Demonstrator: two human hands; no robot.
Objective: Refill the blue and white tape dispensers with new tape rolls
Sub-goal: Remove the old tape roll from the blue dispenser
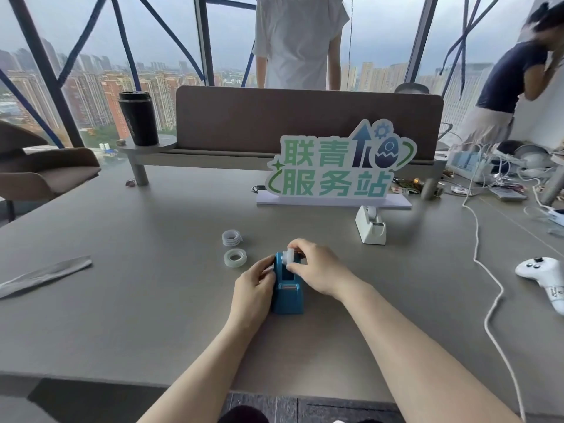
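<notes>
Midway through the first dispenser, by the look of it. Blue tape dispenser [287,288] upright on the grey surface [152,300], near the front edge, gripped from both sides. Left hand [254,283] wrapped against its left flank, steadying it, fingers closed on the body. Right hand [314,270] pinching a small whitish roll or hub [288,257] at the top of the dispenser's well, thumb and fingertips clamped on it; going in or coming out, impossible to tell from this one view. Just beyond and to the left, lying flat on the surface: a clear tape roll [235,257], and behind it a second ring [232,238], printed on its inside, perhaps a spare roll or a spent core, too small to say. White tape dispenser [370,225] well apart, further back and to the right, in front of the green lettered sign [335,169], untouched by either hand; contents not readable. Judged so: blue unit under way and not finished, white one probably yet to be done, at least one loose roll waiting.
</notes>
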